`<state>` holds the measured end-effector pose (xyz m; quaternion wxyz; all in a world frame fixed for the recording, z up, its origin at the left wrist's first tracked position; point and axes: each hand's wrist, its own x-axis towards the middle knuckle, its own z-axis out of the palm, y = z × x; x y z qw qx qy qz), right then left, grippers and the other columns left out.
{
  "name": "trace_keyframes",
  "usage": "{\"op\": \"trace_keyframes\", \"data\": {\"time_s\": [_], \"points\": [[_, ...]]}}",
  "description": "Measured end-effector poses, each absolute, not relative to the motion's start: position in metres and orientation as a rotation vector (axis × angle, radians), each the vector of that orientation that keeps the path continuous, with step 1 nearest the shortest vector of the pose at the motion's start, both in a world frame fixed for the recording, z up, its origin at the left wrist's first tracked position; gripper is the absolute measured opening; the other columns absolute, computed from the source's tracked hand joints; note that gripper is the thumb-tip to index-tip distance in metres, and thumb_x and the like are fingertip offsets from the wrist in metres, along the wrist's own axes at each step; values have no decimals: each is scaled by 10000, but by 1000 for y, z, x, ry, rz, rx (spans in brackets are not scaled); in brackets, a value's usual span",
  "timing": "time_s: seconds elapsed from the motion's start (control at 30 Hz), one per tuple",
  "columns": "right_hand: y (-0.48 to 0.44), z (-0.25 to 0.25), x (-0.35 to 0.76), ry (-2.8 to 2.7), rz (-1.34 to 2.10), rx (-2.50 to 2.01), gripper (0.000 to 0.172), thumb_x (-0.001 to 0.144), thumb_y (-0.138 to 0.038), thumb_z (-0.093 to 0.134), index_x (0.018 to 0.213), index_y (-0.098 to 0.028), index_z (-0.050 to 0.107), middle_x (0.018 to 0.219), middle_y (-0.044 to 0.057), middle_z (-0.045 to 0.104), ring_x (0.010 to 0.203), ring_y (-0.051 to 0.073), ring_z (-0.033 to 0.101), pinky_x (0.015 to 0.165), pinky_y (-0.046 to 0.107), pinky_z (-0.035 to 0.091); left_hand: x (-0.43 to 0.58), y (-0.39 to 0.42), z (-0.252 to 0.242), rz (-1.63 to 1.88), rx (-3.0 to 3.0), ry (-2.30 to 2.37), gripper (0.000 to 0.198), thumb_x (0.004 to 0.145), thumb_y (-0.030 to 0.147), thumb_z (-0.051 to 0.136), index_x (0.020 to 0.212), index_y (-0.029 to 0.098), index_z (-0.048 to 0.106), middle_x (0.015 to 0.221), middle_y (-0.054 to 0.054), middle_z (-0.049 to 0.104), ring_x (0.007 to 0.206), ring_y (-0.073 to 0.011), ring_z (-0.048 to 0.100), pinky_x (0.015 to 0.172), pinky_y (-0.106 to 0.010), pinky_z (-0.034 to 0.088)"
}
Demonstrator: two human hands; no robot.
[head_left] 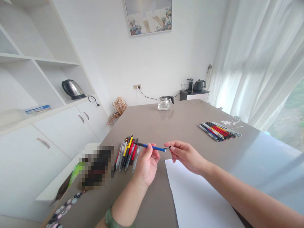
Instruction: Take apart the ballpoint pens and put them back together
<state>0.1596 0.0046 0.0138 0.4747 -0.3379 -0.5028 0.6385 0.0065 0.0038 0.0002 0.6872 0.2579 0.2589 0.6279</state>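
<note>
A blue pen [152,147] with a dark front end lies nearly level in my left hand [148,163], pinched between thumb and fingers. Its dark end points left, over a pile of pens [127,153] in yellow, red, black and clear. At the pen's right end, my right hand [187,155] pinches a small thin dark piece [167,148]. Whether that piece is joined to the pen I cannot tell. Below my right hand lies a sheet of white paper [199,196].
Farther right, a row of pens [219,131] lies beside white scraps [229,123]. A glass pot [164,103] with clear liquid stands at the table's [147,123] far end. A pixelated dark object [97,167] and a beaded strap [66,207] are at the left edge.
</note>
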Motion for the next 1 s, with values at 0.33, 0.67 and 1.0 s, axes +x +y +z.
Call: {"op": "trace_keyframes", "data": {"time_s": [0.33, 0.67, 1.0], "points": [[11, 6, 164, -1218, 1385, -904, 211, 600, -278, 687, 740, -148, 596, 680, 1, 559, 581, 94, 511, 608, 281, 446, 4, 6, -3, 1482, 554, 634, 131, 728, 263, 604, 803, 156, 590, 652, 1, 576, 625, -77, 540, 603, -200, 431], [7, 5, 159, -1318, 1136, -1044, 216, 597, -317, 679, 716, -170, 575, 632, -8, 562, 557, 102, 480, 523, 251, 406, 7, 4, -2, 1442, 598, 614, 126, 724, 252, 609, 801, 153, 595, 661, 3, 580, 627, -78, 547, 609, -201, 430], [7, 4, 159, -1366, 1133, -1026, 201, 611, -318, 664, 712, -175, 566, 622, -1, 562, 542, 104, 461, 494, 248, 378, 8, 3, -1, 1427, 585, 607, 129, 703, 245, 630, 781, 151, 589, 677, 8, 575, 615, -73, 541, 599, -200, 434]]}}
